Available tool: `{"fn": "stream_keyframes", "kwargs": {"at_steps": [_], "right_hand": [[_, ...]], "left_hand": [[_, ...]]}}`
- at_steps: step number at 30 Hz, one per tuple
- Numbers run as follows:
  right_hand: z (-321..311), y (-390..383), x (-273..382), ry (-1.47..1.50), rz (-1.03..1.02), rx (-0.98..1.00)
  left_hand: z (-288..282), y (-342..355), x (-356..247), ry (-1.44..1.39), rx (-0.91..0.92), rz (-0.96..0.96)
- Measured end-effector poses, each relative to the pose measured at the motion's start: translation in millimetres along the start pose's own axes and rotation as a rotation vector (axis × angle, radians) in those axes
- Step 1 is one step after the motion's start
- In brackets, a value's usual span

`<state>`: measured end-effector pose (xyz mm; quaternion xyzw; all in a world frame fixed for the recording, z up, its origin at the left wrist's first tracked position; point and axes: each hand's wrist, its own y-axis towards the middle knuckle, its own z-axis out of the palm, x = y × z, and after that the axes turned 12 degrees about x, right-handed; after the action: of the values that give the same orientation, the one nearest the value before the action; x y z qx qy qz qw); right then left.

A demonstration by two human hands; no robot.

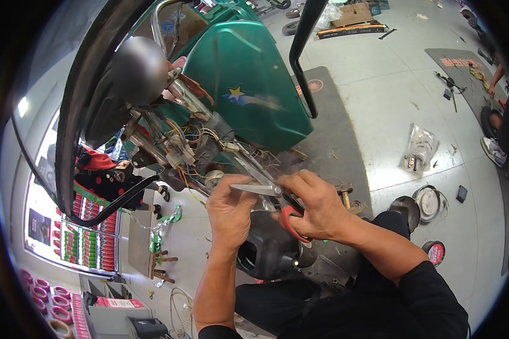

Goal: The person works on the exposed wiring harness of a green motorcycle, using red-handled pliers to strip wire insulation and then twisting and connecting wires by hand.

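My right hand [314, 206] grips red-handled scissors [297, 226], whose blades [254, 188] reach leftward across my left hand's fingertips. My left hand [229, 212] has its thumb and fingers closed at the blade, on something too small to make out. Just beyond both hands is the exposed steel frame of a green vehicle, with bundles of loose wires and connectors [184, 147] hanging on it. Its green body panel [243, 68] with a yellow star stands behind. A black plastic housing [263, 248] lies below my hands, partly hidden by them.
A hammer [345, 198], metal rings [430, 206] and a plastic bag [418, 148] lie on the floor at right. A co-worker's hand [492, 90] and shoe [495, 150] show at far right. A wooden stool [158, 265], tape display [51, 299] and another person [119, 186] are at left.
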<state>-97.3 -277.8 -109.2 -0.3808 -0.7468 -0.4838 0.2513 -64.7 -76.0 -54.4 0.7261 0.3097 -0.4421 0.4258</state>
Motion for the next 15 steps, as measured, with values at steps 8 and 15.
{"fn": "stream_keyframes", "kwargs": {"at_steps": [8, 15], "right_hand": [[0, -2, -9, 0.130, 0.062, 0.052], [-3, -1, -2, 0.512, 0.227, 0.185]], "left_hand": [[6, 0, -8, 0.025, 0.000, -0.198], [9, 3, -21, -0.087, 0.049, -0.174]]}}
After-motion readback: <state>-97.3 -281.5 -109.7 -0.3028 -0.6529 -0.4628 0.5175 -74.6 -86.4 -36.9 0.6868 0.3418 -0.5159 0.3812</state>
